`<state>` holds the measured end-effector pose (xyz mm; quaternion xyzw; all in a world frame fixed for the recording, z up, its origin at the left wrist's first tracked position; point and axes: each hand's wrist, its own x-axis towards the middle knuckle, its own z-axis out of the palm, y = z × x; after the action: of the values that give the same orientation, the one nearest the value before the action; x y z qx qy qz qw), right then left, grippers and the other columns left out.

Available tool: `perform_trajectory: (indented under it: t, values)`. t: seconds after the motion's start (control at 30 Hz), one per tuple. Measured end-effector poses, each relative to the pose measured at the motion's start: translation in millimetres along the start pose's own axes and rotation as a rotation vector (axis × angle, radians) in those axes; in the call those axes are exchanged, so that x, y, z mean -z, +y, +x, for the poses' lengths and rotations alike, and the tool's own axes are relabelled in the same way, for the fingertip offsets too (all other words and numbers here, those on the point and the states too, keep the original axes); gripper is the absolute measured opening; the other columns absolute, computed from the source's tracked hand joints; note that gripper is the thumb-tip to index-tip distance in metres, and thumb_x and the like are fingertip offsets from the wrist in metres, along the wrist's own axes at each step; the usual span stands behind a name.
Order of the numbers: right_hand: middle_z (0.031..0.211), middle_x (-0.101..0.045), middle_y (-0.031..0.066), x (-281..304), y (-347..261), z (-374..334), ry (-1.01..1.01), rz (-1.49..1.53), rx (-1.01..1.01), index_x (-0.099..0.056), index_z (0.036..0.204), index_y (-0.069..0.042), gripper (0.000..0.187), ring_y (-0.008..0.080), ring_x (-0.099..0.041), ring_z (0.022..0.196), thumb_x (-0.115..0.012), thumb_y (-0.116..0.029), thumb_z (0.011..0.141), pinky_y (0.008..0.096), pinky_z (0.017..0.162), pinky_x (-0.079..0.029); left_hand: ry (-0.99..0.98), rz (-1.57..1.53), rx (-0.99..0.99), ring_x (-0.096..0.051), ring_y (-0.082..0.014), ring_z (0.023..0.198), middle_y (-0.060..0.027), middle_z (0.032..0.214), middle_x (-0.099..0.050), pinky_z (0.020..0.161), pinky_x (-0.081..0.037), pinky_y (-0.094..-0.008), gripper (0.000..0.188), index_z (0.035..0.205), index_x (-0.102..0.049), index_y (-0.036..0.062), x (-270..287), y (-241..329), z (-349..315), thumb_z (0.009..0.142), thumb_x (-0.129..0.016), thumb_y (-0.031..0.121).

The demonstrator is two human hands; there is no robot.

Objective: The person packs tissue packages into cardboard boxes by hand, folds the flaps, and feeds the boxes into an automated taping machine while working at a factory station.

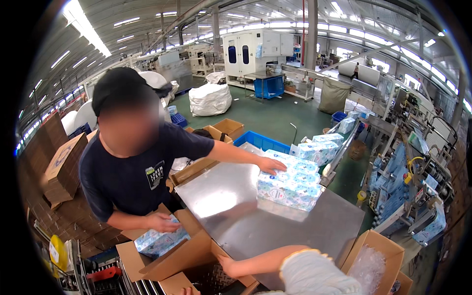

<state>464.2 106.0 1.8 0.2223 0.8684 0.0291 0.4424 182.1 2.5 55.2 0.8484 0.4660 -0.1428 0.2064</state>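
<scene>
My right hand [230, 266] reaches in from the lower right in a pale sleeve and closes over the edge of an open cardboard box [201, 252]. Only a few fingertips of my left hand [189, 291] show at the bottom edge, near a box flap; the rest is cut off. Across from me, a co-worker in a dark shirt and cap rests one hand on wrapped blue-and-white packs [290, 189] on the metal table [221, 211]. The co-worker's other hand is over a similar pack [160, 239] in the box at the left.
A carton of clear plastic [368, 265] stands at the lower right. More packs [319, 150] sit on a conveyor beyond the table, beside a blue crate [265, 142]. Machinery [418, 177] fills the right side. Stacked flat cartons [64, 167] stand behind the co-worker.
</scene>
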Motion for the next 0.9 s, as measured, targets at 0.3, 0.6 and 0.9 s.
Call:
perform_trajectory:
  t: [0.3, 0.6, 0.9]
  values:
    - [0.076, -0.067, 0.0201, 94, 85, 5, 1.175, 0.824, -0.194, -0.062, 0.083, -0.002, 0.006, 0.0387, -0.068, 0.076, -0.059, -0.008, 0.083, 0.0546, 0.094, -0.047, -0.383, -0.359, -0.043, -0.002, -0.0288, 0.158, -0.0159, 0.170, -0.009, 0.126, 0.004, -0.0488, 0.088, 0.163, -0.014, 0.0065, -2, -18, -11, 0.100, -0.039, 0.064]
    - [0.114, -0.071, 0.0193, 81, 74, -24, 0.331, 1.071, 0.090, -0.070, 0.120, -0.005, 0.051, 0.0314, -0.068, 0.108, -0.057, -0.050, 0.097, 0.0417, 0.094, -0.051, 0.377, -0.118, 0.011, -0.028, -0.0377, 0.151, -0.0214, 0.161, -0.035, 0.124, -0.015, -0.0549, 0.078, 0.155, -0.039, 0.0043, 44, -34, 1, 0.093, -0.061, 0.046]
    - [0.112, -0.072, 0.0142, 1, -19, 148, 1.091, 1.694, -0.706, -0.069, 0.118, -0.005, 0.028, 0.0253, -0.069, 0.099, -0.068, -0.022, 0.095, 0.0354, 0.088, -0.054, 0.736, -0.128, 0.522, -0.042, -0.0395, 0.140, -0.0218, 0.151, -0.048, 0.119, -0.029, -0.0509, 0.058, 0.151, -0.046, 0.0053, -65, -239, -93, 0.100, -0.055, 0.031]
